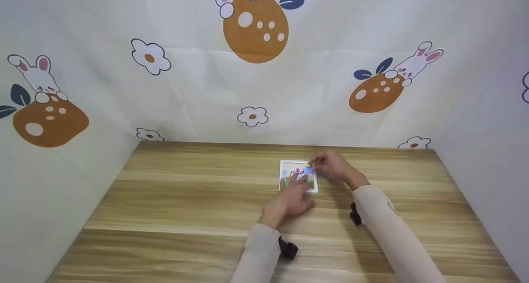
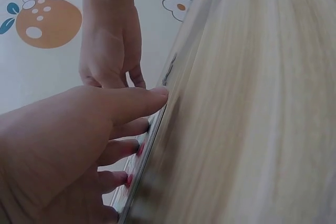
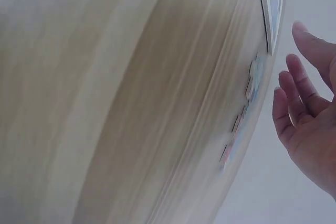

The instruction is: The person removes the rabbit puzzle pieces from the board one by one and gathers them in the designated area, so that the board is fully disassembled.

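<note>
A small picture puzzle in a white frame (image 1: 282, 167) lies flat on the table, showing a white figure with pink ears. My left hand (image 1: 292, 198) rests over its lower part, fingers spread and fingertips touching the picture. Beside the puzzle's upper right corner is my right hand (image 1: 334, 166), its fingers bent near a yellow patch (image 1: 306, 165) of the picture. In the right wrist view, thumb and fingers of that hand stand apart with nothing seen between them. Several loose puzzle pieces (image 3: 255, 80) lie on the table below this hand, mostly hidden by it in the head view.
The wood-grain table (image 1: 186, 200) meets a pale cloth backdrop (image 1: 194, 89) printed with rabbits, oranges and flowers. The cloth stands behind the table and along both sides. A black strap (image 1: 288, 249) shows at the left wrist, another dark one (image 1: 355, 214) at the right.
</note>
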Demonstrator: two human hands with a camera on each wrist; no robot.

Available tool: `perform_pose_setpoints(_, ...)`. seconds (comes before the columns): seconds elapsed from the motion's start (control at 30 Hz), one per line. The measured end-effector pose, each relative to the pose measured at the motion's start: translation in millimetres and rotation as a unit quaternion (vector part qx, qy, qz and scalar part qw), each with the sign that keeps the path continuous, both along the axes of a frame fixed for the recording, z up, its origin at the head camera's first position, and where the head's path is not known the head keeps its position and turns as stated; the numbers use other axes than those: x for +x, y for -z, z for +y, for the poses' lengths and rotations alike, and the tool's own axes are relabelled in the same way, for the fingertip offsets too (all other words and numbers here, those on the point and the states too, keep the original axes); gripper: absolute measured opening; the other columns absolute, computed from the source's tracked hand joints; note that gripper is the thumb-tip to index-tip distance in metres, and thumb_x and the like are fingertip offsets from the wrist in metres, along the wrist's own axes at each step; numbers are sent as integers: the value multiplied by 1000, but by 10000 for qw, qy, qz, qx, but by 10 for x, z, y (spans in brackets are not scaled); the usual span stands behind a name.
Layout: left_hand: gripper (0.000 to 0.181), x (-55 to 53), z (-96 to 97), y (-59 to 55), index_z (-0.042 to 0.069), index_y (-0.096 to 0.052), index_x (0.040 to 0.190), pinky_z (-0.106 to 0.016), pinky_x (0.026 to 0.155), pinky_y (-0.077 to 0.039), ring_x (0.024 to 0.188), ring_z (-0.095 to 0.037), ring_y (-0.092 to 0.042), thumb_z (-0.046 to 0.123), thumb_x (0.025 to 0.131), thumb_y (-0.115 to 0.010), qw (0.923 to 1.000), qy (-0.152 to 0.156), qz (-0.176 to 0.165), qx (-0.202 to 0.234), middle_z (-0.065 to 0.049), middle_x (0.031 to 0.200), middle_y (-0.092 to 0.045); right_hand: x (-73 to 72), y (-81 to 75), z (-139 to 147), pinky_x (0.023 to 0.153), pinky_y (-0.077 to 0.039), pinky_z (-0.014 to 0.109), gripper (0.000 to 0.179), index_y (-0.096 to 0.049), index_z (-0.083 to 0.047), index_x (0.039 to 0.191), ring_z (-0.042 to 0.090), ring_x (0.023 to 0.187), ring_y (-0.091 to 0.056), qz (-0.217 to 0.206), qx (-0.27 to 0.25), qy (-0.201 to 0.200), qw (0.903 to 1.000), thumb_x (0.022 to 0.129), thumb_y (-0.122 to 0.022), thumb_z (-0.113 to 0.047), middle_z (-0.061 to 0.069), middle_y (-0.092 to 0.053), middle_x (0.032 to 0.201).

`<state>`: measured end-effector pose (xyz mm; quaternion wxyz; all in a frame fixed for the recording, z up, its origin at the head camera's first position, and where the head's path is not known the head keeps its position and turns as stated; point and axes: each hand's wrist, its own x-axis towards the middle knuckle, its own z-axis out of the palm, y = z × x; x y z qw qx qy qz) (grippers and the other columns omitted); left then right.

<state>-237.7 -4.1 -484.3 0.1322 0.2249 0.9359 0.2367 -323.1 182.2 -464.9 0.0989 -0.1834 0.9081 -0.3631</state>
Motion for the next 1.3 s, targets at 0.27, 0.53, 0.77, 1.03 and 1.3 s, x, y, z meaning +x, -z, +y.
perform_pose_setpoints(0.27, 60, 19, -17, 14, 16, -46, 151, -63, 125, -6, 157, -34, -9, 35, 96, -62, 9999, 121, 86, -47, -8, 166, -26, -6, 28, -152, 86, -48, 36, 18, -76, -6, 106, 22, 96, -59, 43, 232, -136, 9996, 90, -69, -1, 11, -73, 109)
perform_pose_setpoints(0.53, 74, 44, -21, 24, 17, -33, 157, -60, 126, -3, 158, -32, -4, 41, 94, -63, 9990, 254, 52, -355, -7, 169, -18, -16, 56, -188, 85, -49, 38, 20, -77, -8, 106, 23, 96, -57, 97, 452, -184, 9988, 91, -66, 1, 11, -70, 110)
perform_pose_setpoints(0.77, 71, 44, -29, 35, 19, -37, 156, -61, 126, -6, 158, -32, -7, 40, 94, -64, 9990, 206, 190, -338, -7, 168, -21, -1, 22, -194, 85, -47, 38, 21, -77, -11, 105, 24, 99, -56, -125, 542, -86, 9984, 92, -64, 1, 10, -68, 112)
perform_pose_setpoints(1.03, 67, 57, -26, 42, 21, -38, 156, -60, 126, -5, 158, -32, -9, 39, 96, -62, 9992, 117, 200, -312, -6, 168, -21, -17, 37, -205, 85, -47, 38, 20, -76, -9, 102, 24, 96, -56, 33, 605, -195, 9980, 91, -64, 3, 11, -68, 105)
perform_pose_setpoints(1.3, 64, 61, -22, 28, 22, -39, 154, -60, 126, -5, 158, -31, -10, 37, 97, -61, 9993, 80, 201, -299, -5, 168, -23, -16, 37, -227, 87, -49, 40, 29, -76, -5, 96, 26, 95, -59, 147, 328, -249, 9990, 85, -58, 15, 13, -69, 101)
